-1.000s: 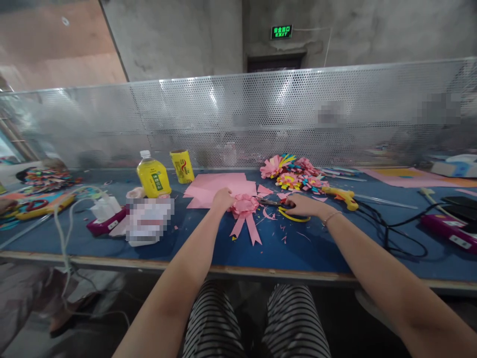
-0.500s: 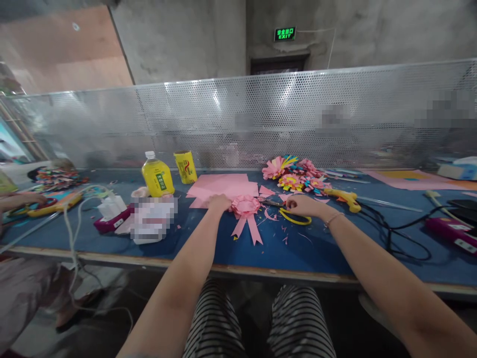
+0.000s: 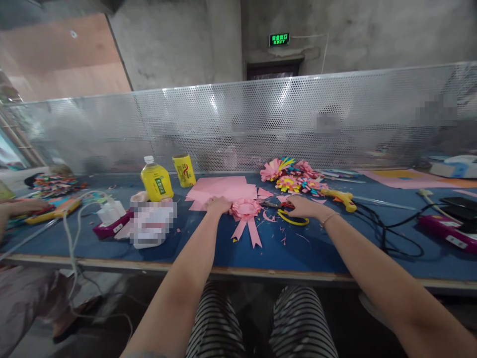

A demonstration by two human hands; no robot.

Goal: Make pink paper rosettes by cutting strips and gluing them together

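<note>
A pink paper rosette with two hanging ribbon tails lies on the blue table. Just left of it, my left hand rests with outstretched fingers on a stack of pink paper sheets, its fingertips partly hidden. On the right, my right hand has its fingers around the handles of a pair of scissors, which have yellow and red on them. The blades lie flat and point left toward the rosette. Pink scraps are scattered around the blades.
Finished paper flowers are piled behind the scissors. A yellow glue gun with a black cord lies to the right. At left stand a yellow bottle, a yellow can and a purple power strip. Another person's hand is farther left.
My right hand has settled lower over the scissors' handles, its fingers flatter. My left hand stays on the paper with its fingers slightly more spread. The view has shifted a little.
</note>
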